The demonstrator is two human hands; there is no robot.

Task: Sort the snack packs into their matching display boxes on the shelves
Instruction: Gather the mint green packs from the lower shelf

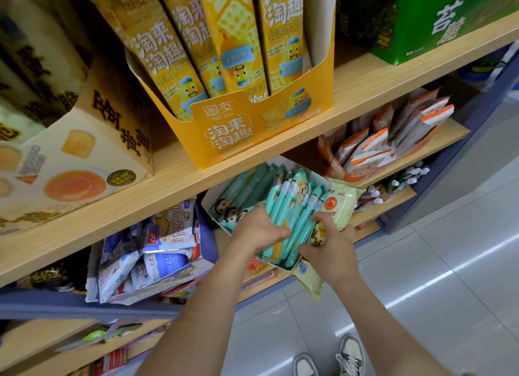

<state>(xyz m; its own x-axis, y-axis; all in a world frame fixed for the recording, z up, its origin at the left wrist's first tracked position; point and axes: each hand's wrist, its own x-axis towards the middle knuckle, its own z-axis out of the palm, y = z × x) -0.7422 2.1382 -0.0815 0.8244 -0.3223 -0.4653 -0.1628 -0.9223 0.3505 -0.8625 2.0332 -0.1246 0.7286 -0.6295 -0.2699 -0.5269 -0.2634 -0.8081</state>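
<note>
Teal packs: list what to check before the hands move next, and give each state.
1. Grip of left hand on teal packs: ok, fingers curl over the stack.
2. Grip of right hand on their other side: ok.
3. Stack seated in white box: ok.
4. Only matching packs at the box: not ok. A yellow pack stands at its right side, and a lower yellow pack pokes out beneath the right hand.
5. Whether the right hand also holds the lower yellow pack: cannot tell.
6. Box fully on shelf: cannot tell, its front corner is at the edge.

Teal cartoon-printed packs [292, 221], pale yellow pack [341, 204], orange display box [233, 131], green box [449, 19]
</note>
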